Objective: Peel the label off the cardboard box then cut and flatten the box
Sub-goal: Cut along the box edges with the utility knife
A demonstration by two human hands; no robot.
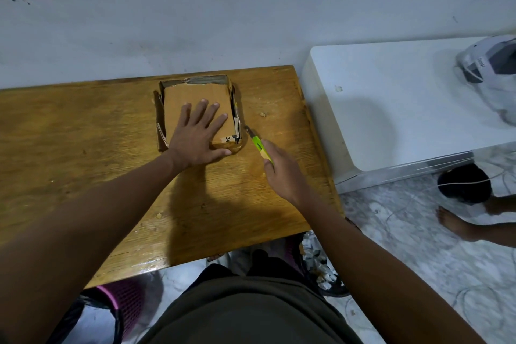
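Note:
A small brown cardboard box (192, 93) lies low on the wooden table (83, 134), near the far edge by the wall. Its sides look torn and partly splayed. My left hand (198, 134) presses flat on the box's top panel, fingers spread. A scrap of white label with black print (227, 139) shows at the box's near right corner. My right hand (282, 170) grips a green and yellow utility knife (258, 145), its blade tip pointing at the box's right side, just off the corner.
A white appliance (391, 109) stands right of the table with a white and grey object (488, 64) on top. Another person's bare foot (452, 222) is on the marble floor at right. A bin with crumpled paper (318, 262) sits under the table's front right corner.

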